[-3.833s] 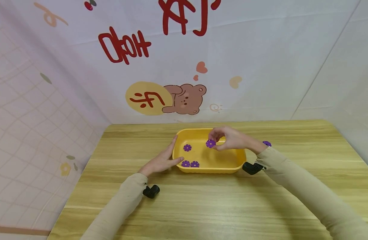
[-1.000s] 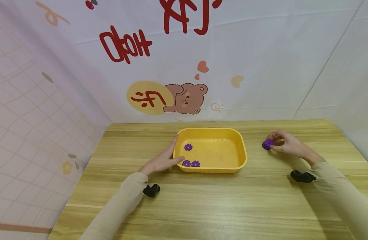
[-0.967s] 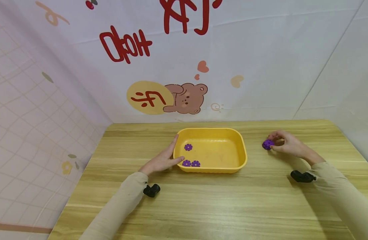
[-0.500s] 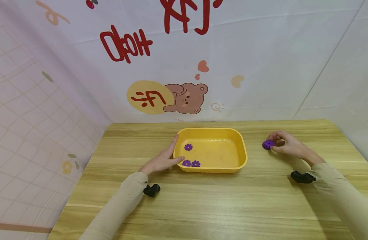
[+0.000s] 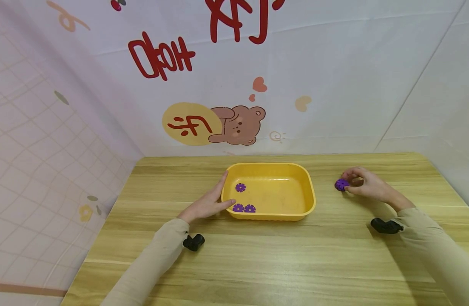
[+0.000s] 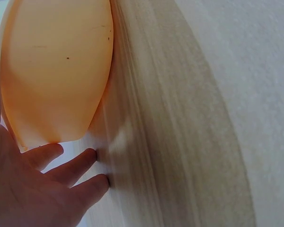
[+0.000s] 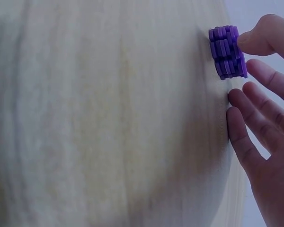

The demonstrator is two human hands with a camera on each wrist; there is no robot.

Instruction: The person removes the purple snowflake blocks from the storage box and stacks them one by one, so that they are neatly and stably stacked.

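A yellow plastic basin (image 5: 272, 217) stands on the table, with three purple snowflake discs (image 5: 240, 187) lying on the left part of its floor. My left hand (image 5: 205, 206) rests against the basin's left end, its thumb over the front rim and its fingers nearly straight. In the left wrist view, its other fingers spread below the basin's wall (image 6: 57, 75). To the right of the basin, my right hand (image 5: 372, 185) pinches the top disc of a small stack of purple snowflake discs (image 7: 225, 52) between thumb and index finger. The remaining right fingers reach down beside the stack.
The wood-grain table (image 5: 257, 259) meets a white printed cloth (image 5: 333, 85) along its back edge. More patterned cloth hangs at the left. Black wrist cameras (image 5: 194, 242) sit under both forearms.
Earlier my right hand held a purple disc over the basin; it has since carried it right to the stack. Over the last second, both hands have stayed nearly still.
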